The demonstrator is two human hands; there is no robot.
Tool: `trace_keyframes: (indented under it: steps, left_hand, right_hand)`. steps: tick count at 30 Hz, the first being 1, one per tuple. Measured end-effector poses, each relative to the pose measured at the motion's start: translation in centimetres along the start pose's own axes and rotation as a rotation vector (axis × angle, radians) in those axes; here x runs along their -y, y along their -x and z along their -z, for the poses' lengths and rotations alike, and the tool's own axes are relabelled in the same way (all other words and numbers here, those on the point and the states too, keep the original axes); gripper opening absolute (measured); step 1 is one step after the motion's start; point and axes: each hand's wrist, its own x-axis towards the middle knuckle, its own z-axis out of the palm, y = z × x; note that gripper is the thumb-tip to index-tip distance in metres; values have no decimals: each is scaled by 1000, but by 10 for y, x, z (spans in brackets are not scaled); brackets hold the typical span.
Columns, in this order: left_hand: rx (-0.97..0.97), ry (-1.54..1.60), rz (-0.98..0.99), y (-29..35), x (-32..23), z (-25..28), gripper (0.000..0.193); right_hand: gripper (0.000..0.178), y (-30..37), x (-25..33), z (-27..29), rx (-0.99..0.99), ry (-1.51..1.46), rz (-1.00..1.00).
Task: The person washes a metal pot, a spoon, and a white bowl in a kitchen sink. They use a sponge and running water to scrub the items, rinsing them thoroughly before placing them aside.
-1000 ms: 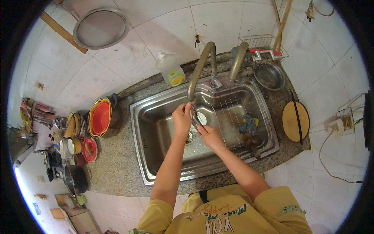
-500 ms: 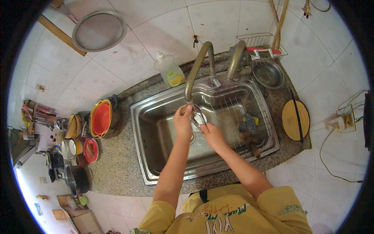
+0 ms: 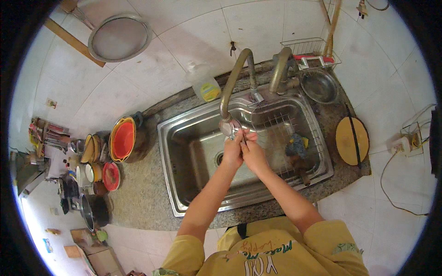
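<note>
Both hands are over the steel sink (image 3: 191,138), close together under the curved tap spout (image 3: 229,94). My left hand (image 3: 233,151) is closed round the handles of shiny metal spoons (image 3: 229,128), whose rounded ends point up at the spout. How many spoons there are, I cannot make out. Close against it, my right hand (image 3: 252,154) is also closed on the handles, its fingers partly hidden. Water seems to run over the rounded ends.
A wire rack (image 3: 276,120) spans the sink's right side, with a blue-grey scrubber (image 3: 296,146) by it. Behind stands a soap bottle (image 3: 206,85). Red baskets (image 3: 123,139) and a dark pot (image 3: 94,211) are left; a round wooden board (image 3: 348,140) is right.
My hands have come together and the spoons have turned, rounded ends now up under the spout. Before, the hands were apart, one at each end of them. The view has shifted slightly.
</note>
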Motion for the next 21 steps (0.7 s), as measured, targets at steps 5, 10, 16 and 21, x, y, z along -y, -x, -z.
trace_keyframes:
  steps: [5, 10, 16, 21]
  left_hand:
    - [-43, -287, -414, -21, -40, 18, 7]
    - [-88, 134, 140, 7, 4, -4, 20]
    - [-91, -21, -328, -14, -46, 5, 15]
    - [-124, -109, 101, 5, -11, 7, 23]
  right_hand:
    - [27, 5, -5, 2, 50, -60, 4]
    - [27, -15, -34, -22, -213, -44, 277]
    - [26, -7, -10, -5, 35, -101, 100]
    - [25, -27, -31, -32, -194, -163, 402]
